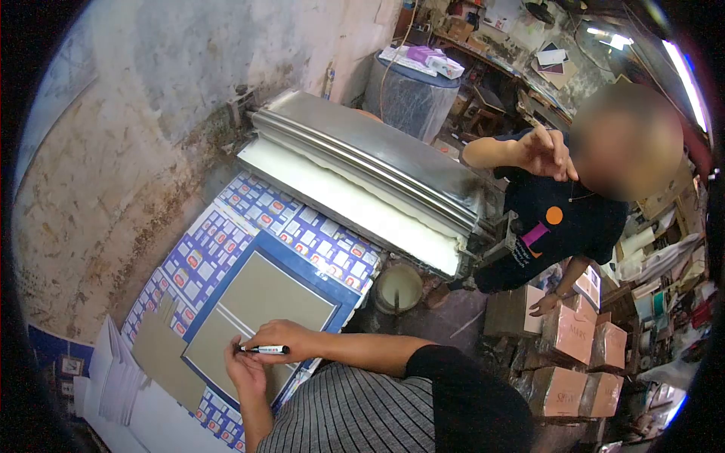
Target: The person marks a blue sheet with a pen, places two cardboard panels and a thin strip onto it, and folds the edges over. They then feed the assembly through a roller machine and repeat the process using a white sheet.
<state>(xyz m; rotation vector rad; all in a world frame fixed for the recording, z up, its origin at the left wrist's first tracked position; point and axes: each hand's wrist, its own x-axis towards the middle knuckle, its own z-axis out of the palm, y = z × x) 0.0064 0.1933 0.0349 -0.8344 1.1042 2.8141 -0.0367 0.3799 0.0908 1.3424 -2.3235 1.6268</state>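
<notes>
My right hand (283, 340) is closed on a black-and-white marker (268, 349). The fingers of my left hand (245, 371) meet at the marker's other end and appear to pinch it. Both hands are just above grey-brown boards (276, 291), which lie on a blue sheet (345, 308) with pale strips between them. The blue sheet shows as a border round the boards. Beneath it is a table covering (189, 264) printed in blue and white. My right forearm hides part of the boards.
Behind the table stands a metal roller machine (370, 151) with a white trough (355, 208). A bucket (399, 289) of pale liquid is beside it. Another person (559, 226) stands at the right, one hand raised, near wrapped cartons (570, 330). White sheets (113, 377) are stacked at the left.
</notes>
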